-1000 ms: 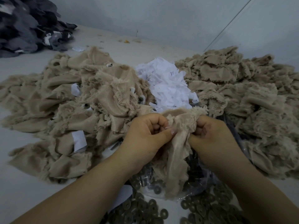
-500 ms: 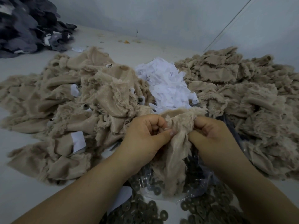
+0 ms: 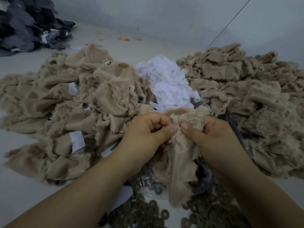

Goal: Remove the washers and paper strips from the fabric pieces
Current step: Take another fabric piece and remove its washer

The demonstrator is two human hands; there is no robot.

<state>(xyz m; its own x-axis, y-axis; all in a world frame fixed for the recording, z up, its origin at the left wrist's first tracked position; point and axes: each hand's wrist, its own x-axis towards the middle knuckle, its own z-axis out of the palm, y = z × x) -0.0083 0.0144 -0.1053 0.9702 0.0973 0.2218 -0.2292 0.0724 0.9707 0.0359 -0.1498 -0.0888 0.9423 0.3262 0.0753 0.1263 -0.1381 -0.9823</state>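
Observation:
Both hands hold one beige fabric piece (image 3: 176,165) with frayed edges, which hangs down between them over the table. My left hand (image 3: 148,134) pinches its bunched top edge with thumb and curled fingers. My right hand (image 3: 212,139) pinches the same edge from the right, its thumb tip almost touching the left thumb. Whatever sits inside the bunched fabric is hidden. Dark metal washers (image 3: 148,211) lie loose below my wrists. A heap of white paper strips (image 3: 167,83) sits just beyond the hands.
A pile of beige fabric pieces with paper strips and washers showing (image 3: 79,102) spreads to the left. Another beige fabric pile (image 3: 246,89) fills the right. Dark grey fabric (image 3: 24,25) is heaped at the far left. A clear plastic bag with washers (image 3: 153,185) lies under the held piece.
My hands have drawn closer together on the fabric's top edge, so the two thumbs nearly meet. The piles have not moved.

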